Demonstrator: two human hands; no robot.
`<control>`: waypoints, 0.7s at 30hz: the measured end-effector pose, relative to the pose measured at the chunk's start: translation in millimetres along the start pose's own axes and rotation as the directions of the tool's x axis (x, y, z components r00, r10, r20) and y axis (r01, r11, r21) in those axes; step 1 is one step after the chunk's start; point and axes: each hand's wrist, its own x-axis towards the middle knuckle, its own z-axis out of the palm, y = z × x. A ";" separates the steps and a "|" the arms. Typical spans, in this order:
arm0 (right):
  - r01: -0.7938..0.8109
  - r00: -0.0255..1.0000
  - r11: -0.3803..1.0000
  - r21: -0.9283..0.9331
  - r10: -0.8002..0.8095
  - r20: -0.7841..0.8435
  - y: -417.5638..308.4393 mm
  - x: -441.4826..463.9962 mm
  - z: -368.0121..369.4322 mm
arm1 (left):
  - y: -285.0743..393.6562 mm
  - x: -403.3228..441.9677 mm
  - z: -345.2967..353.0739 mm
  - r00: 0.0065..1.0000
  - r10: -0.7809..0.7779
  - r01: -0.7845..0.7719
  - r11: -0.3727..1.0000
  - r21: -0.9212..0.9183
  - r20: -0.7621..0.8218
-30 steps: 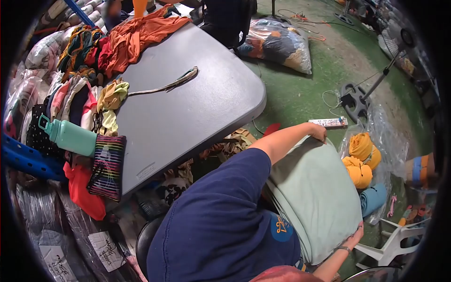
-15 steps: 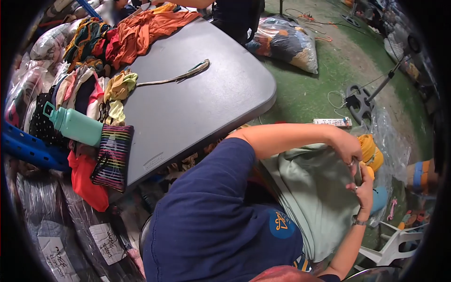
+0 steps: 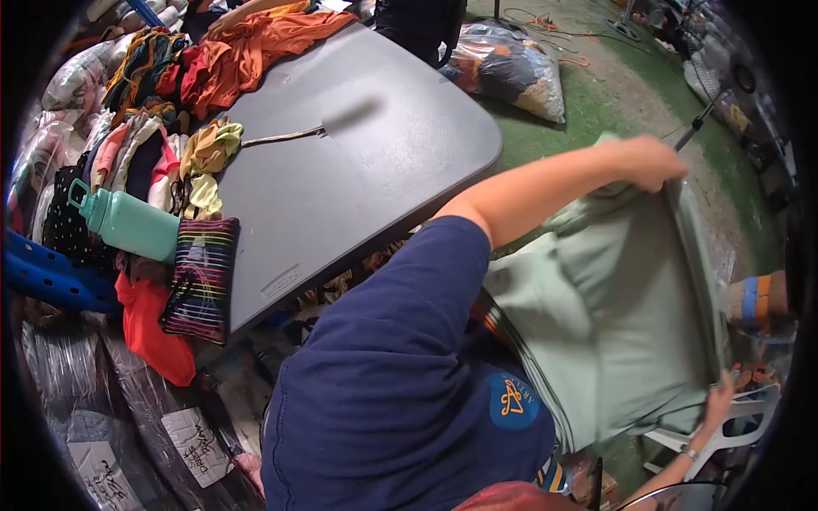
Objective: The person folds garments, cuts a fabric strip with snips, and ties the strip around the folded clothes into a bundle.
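Note:
A pale green cloth (image 3: 613,315) is stretched out in front of my body, hanging over my lap and the floor. My left hand (image 3: 652,163), slightly blurred, grips its far upper edge with the arm reaching across. At the lower far corner, my right hand (image 3: 721,397) holds the cloth's edge, its fingers partly hidden by the fabric. A watch (image 3: 688,453) is on that wrist. The cloth spans taut between both hands, with soft folds nearer my body.
A grey table (image 3: 366,196) stands to my left, bearing orange garments (image 3: 247,64), a thin strap-like item (image 3: 281,138), a mint bottle (image 3: 141,226) and a striped pouch (image 3: 203,277). A stuffed plastic bag (image 3: 511,72) lies on the green floor. A white chair (image 3: 741,422) stands near my right hand.
My hands, close together at the cloth's edge before, have moved far apart, the left away and upward, the right downward. The pale green cloth has been spread out wider and covers the yellow cloth.

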 end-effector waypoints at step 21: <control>-0.029 0.973 0.997 0.065 0.043 -0.225 -177.1 -237.1 114.6 | 37.8 -248.9 102.0 0.980 -0.193 0.196 0.973 -0.122 0.039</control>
